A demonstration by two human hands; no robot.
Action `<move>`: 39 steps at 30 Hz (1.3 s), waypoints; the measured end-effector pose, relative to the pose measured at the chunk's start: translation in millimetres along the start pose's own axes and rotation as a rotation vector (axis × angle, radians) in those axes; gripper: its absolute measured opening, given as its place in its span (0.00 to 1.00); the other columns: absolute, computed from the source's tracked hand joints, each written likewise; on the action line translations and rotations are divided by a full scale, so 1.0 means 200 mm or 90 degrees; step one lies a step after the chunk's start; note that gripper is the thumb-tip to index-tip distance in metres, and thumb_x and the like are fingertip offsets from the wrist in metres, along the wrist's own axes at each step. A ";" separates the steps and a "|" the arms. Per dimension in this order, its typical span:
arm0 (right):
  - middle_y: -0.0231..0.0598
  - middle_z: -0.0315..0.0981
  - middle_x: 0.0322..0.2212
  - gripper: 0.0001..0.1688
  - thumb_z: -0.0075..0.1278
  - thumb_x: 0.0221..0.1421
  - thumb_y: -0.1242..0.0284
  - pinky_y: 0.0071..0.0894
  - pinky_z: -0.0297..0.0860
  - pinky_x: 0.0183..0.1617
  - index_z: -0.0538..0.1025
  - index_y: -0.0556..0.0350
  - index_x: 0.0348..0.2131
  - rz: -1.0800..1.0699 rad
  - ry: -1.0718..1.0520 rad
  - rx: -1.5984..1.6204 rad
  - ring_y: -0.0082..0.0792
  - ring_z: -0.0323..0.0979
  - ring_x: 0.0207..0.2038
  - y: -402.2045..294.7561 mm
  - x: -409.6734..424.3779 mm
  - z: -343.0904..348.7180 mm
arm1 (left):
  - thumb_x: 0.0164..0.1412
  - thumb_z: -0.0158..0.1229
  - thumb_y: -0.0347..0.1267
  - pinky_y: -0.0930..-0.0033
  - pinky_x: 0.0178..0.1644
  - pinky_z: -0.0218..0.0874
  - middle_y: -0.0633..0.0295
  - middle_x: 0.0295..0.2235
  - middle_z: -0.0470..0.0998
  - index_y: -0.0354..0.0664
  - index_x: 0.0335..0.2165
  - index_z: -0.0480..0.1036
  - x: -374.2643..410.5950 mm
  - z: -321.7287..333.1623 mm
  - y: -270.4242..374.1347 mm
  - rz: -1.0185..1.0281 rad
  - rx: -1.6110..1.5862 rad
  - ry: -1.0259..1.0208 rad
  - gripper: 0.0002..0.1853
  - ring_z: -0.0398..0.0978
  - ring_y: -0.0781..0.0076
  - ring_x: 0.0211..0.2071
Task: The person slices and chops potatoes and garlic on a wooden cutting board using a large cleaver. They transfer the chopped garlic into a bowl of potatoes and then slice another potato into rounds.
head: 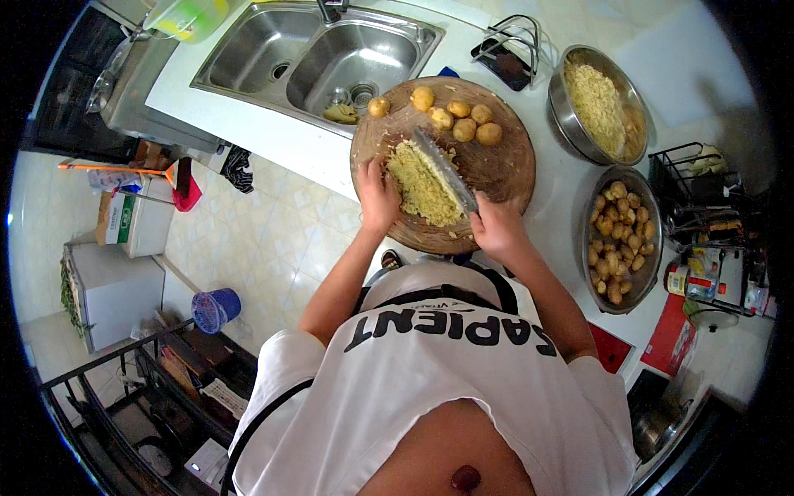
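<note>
A round wooden chopping board (512, 177) lies on the counter before me. My right hand (499, 228) grips the handle of a broad-bladed kitchen knife (445, 168). Its blade runs up and left across a heap of finely chopped yellow potato (425, 189), with bits stuck along the blade. My left hand (379, 197) rests at the heap's left side, its fingertips against the pieces and the board's edge. Several whole potatoes (464, 130) sit along the board's far part, one potato (378, 106) apart at the left.
A double steel sink (248, 46) adjoins the board's far left, with yellowish scraps (340, 113) in it. On the right stand a steel bowl (554, 118) of chopped potato and a steel basin (589, 260) of whole potatoes. A phone (505, 65) lies by a metal rack (535, 37).
</note>
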State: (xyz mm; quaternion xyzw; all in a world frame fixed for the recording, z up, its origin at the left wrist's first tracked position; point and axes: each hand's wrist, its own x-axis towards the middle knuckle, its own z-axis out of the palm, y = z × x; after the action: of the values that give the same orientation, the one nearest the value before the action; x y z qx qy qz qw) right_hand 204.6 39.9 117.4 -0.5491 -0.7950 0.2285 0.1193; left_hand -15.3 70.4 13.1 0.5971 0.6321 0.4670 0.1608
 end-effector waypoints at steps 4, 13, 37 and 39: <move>0.55 0.69 0.20 0.22 0.45 0.49 0.72 0.54 0.65 0.28 0.67 0.65 0.44 0.080 0.018 -0.074 0.56 0.70 0.25 0.11 -0.06 -0.03 | 0.48 0.49 0.22 0.51 0.47 0.55 0.44 0.38 0.65 0.33 0.40 0.67 0.14 0.04 -0.03 -0.007 0.133 -0.098 0.17 0.62 0.44 0.42; 0.56 0.69 0.18 0.17 0.45 0.49 0.70 0.54 0.65 0.29 0.66 0.65 0.37 0.073 -0.020 -0.013 0.57 0.70 0.23 0.08 0.03 0.06 | 0.45 0.49 0.21 0.53 0.49 0.56 0.43 0.39 0.66 0.31 0.38 0.67 0.21 0.26 0.03 0.036 0.067 -0.192 0.17 0.63 0.42 0.43; 0.54 0.69 0.17 0.16 0.46 0.46 0.75 0.52 0.66 0.27 0.68 0.66 0.36 -0.035 -0.091 -0.058 0.54 0.71 0.22 -0.01 0.08 0.14 | 0.44 0.46 0.14 0.65 0.45 0.62 0.50 0.41 0.69 0.35 0.42 0.69 -0.10 -0.04 -0.01 -0.116 -0.125 0.022 0.22 0.70 0.55 0.39; 0.54 0.70 0.17 0.17 0.46 0.46 0.75 0.52 0.66 0.27 0.68 0.66 0.38 -0.014 -0.093 -0.051 0.54 0.71 0.23 -0.02 0.06 0.12 | 0.46 0.48 0.15 0.66 0.46 0.62 0.52 0.39 0.69 0.35 0.41 0.68 -0.11 -0.06 0.00 -0.152 -0.129 0.015 0.20 0.69 0.56 0.41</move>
State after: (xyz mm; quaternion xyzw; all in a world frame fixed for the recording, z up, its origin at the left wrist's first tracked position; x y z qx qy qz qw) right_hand 186.6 44.5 98.7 -0.5267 -0.8161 0.2344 0.0411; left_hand -18.2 46.3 11.9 0.4930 0.6502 0.5125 0.2673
